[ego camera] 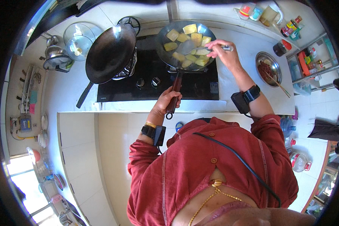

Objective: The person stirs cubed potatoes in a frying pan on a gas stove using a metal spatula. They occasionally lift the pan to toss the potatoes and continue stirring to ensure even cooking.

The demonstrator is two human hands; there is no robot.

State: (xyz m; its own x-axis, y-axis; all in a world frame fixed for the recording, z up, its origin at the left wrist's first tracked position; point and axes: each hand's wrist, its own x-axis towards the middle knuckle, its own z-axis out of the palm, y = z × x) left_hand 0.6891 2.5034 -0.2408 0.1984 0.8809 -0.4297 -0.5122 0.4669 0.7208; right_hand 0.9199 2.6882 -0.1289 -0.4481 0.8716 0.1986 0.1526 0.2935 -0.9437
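My left hand (167,100) grips the reddish-brown handle (177,84) of a dark wok (163,54) on the right side of the black gas hob. In my right hand (223,53) is the handle of a metal spatula (187,47), its blade down inside the wok. Several chunky yellow pieces of food (196,39), of a kind I cannot tell, lie around the blade. The blade overlaps some of them from above. The burner under this wok is mostly hidden.
A second wok (111,53) rests tilted on the left burner, its black handle (84,94) jutting over the counter. Glass lids (79,46) and a small pot (56,56) stand farther left. At right are a steel bowl (260,56) of reddish food with chopsticks (279,85) and a dark jar (281,48).
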